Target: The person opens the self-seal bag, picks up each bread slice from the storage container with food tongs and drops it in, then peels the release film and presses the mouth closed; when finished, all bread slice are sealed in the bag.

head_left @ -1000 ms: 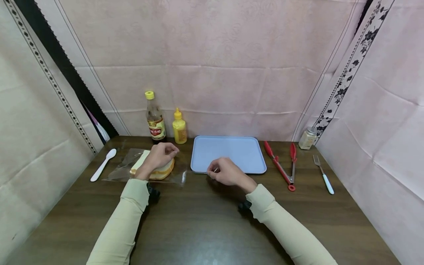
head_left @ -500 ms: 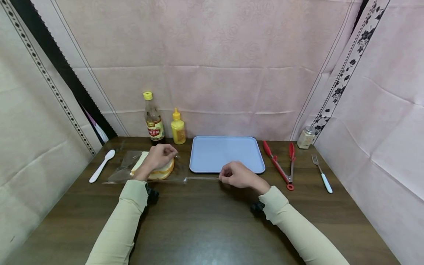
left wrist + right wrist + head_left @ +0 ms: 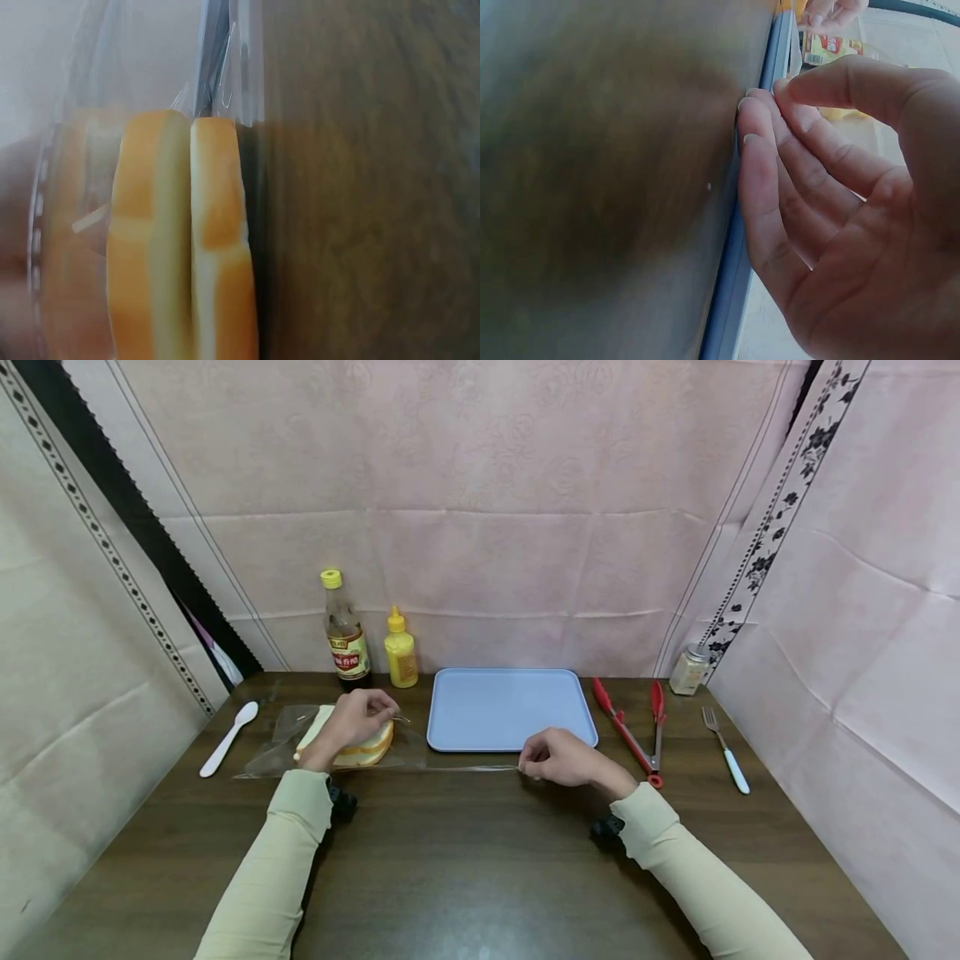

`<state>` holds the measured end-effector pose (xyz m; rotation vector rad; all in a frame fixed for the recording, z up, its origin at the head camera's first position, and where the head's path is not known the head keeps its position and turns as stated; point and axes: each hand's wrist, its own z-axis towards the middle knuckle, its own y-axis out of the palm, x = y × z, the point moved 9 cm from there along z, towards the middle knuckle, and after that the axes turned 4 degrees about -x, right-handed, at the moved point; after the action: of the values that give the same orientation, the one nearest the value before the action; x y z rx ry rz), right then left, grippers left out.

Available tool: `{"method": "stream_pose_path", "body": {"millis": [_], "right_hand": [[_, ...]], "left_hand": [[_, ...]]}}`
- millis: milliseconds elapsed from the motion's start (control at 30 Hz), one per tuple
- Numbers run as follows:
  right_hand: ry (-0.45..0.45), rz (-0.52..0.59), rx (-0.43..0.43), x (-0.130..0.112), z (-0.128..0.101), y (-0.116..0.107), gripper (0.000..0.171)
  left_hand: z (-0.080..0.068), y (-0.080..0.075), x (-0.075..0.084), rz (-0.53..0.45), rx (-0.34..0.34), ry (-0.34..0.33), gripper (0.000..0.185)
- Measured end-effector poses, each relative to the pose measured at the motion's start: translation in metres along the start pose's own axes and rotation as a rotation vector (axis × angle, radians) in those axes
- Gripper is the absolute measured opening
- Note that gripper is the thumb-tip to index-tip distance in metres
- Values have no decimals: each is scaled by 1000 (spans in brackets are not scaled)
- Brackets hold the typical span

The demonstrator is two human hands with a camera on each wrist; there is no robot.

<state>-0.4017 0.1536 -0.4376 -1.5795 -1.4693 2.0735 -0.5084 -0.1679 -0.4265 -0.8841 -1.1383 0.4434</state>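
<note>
Two bread slices lie in a clear plastic bag on the table's left; in the left wrist view their brown crusts stand side by side behind the film. Over the bread, my left hand pinches the bag's upper film between thumb and fingers. My right hand is at the front edge of the blue tray, pinching the end of a thin clear plastic strip that runs left to the bag. In the right wrist view, thumb and index fingertips meet.
A sauce bottle and a yellow squeeze bottle stand behind the bread. A white spoon lies at the left. Red-handled tongs, a fork and a shaker jar are at the right. Cloth hangs around the table.
My right hand has moved right along the tray's front edge, and the clear strip now stretches longer between it and the bag. My left hand keeps its hold over the bread.
</note>
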Motion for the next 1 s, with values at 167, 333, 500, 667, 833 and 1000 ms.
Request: {"method": "stream_pose_path", "body": {"millis": [167,333,500,667,833,1000], "right_hand": [[19,16,3,6,-2,-5,14],[58,20,4,14,-3,-7,15],[110,26,-9,21,-5,-8,15],[118,57,-30,27,-10,-9,15],[122,129,-53,31,-14,-10,15],[144,179,-65,34,-16,-11,15]], "left_hand": [[0,1,-3,-3,8,-5,16],[1,1,-4,-2,7,-2,16],[1,1,-4,-8,6,-10,16],[2,2,-5,-23,-1,-17,17],[3,2,-6,-20,8,-15,17],[3,2,-7,-18,12,-21,16]]}}
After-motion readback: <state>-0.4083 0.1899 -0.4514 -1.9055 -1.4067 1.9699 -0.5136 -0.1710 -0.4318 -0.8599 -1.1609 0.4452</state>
